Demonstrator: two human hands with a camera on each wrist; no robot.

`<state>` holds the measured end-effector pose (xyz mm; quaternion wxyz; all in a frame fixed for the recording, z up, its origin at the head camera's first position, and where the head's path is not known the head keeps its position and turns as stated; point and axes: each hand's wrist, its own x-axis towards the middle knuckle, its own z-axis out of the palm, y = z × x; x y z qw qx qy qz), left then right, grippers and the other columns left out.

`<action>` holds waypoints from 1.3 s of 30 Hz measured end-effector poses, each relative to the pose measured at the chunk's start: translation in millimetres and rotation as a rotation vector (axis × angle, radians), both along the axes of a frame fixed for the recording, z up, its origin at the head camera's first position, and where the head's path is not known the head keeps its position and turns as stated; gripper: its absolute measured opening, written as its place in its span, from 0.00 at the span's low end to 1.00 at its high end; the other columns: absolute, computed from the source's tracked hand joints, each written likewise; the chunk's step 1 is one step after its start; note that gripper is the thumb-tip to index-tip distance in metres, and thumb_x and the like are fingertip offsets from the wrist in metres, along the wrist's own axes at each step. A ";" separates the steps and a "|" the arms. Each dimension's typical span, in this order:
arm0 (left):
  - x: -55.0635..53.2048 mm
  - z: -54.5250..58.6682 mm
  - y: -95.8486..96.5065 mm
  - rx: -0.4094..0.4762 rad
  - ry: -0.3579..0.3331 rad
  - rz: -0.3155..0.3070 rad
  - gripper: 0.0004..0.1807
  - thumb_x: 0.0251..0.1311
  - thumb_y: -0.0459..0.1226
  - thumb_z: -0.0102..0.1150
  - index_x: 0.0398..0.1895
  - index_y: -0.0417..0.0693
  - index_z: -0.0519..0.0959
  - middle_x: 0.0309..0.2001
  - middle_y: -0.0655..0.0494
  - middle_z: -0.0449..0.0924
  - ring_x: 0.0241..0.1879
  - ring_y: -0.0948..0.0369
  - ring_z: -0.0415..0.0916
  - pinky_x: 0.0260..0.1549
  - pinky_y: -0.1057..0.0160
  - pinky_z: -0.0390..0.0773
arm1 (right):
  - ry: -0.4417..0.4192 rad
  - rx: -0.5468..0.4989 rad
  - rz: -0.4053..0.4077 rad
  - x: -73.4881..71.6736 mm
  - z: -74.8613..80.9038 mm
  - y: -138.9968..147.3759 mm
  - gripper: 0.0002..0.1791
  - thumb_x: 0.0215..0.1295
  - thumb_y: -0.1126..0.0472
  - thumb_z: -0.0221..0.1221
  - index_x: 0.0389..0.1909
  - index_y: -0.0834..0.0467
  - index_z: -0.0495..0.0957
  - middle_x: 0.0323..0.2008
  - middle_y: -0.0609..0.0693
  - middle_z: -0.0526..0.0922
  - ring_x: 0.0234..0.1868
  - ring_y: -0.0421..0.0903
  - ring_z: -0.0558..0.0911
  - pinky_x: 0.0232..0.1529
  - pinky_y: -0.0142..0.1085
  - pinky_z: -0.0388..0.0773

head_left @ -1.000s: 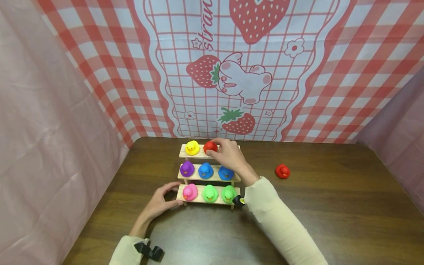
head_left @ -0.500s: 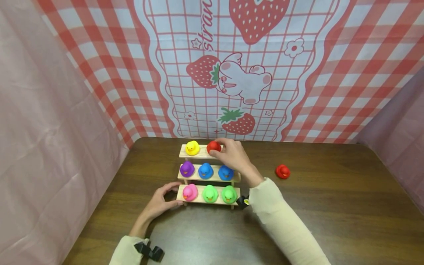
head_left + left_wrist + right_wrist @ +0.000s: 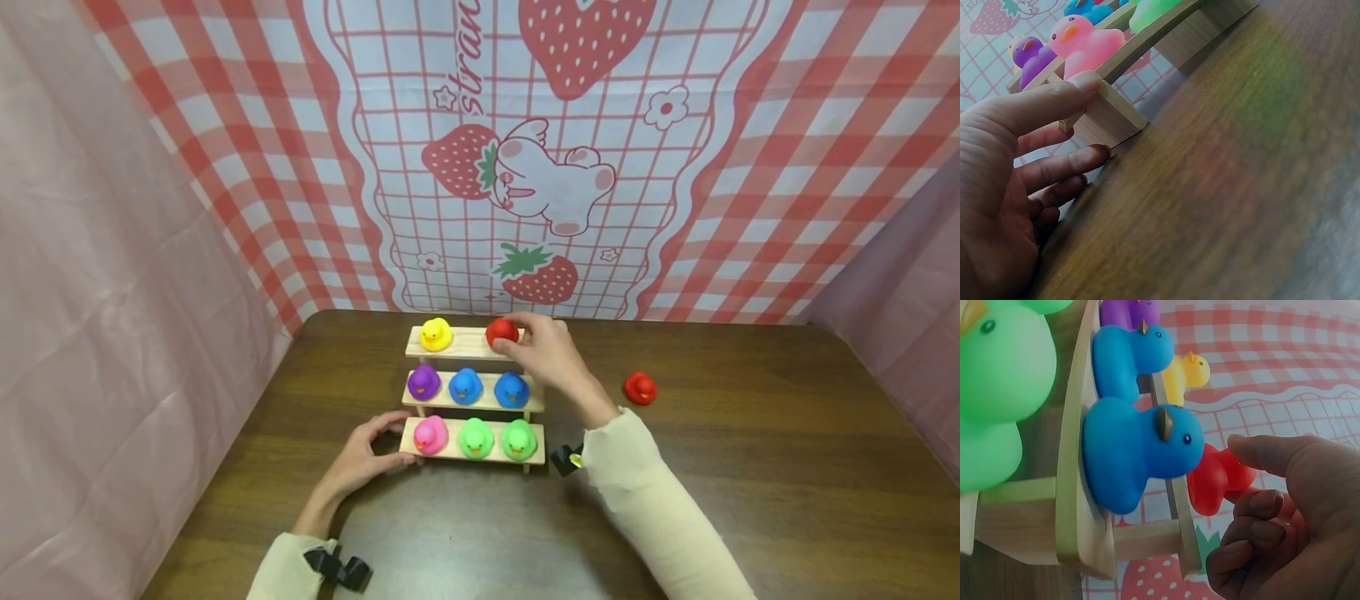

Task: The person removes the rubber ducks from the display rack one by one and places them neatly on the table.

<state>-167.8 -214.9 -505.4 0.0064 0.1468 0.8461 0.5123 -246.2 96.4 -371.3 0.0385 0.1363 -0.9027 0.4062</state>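
Note:
A three-step wooden display stand [image 3: 459,452] bears small rubber ducks. My right hand [image 3: 551,354] pinches a red rubber duck [image 3: 502,332] between thumb and fingers, toward the right of the top step; in the right wrist view the duck [image 3: 1213,481] appears to sit on that board. My left hand [image 3: 360,457] holds the left end of the bottom step, thumb at its front corner and index finger behind. The left wrist view shows that thumb [image 3: 1079,87] on the board's end below the pink duck [image 3: 1082,47], the other fingers loosely bent beside the leg.
A yellow duck [image 3: 436,335] sits at the top left. Purple [image 3: 424,382] and two blue ducks fill the middle step; pink and two green ducks [image 3: 476,439] stand on the bottom. Another red duck [image 3: 641,388] lies on the table [image 3: 750,450] to the right. Checked cloth [image 3: 420,208] hangs behind.
My right hand has shifted the red duck rightward along the top step, away from the yellow one. My left hand has stayed at the stand's left end.

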 end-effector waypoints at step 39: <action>-1.0 -0.9 -1.3 -0.003 0.013 -0.011 0.34 0.48 0.36 0.77 0.61 0.41 0.77 0.44 0.48 0.86 0.49 0.69 0.75 0.59 0.61 0.71 | 0.082 0.008 -0.111 10.1 -10.5 66.3 0.23 0.63 0.56 0.67 0.57 0.62 0.80 0.17 0.49 0.71 0.17 0.42 0.66 0.19 0.33 0.63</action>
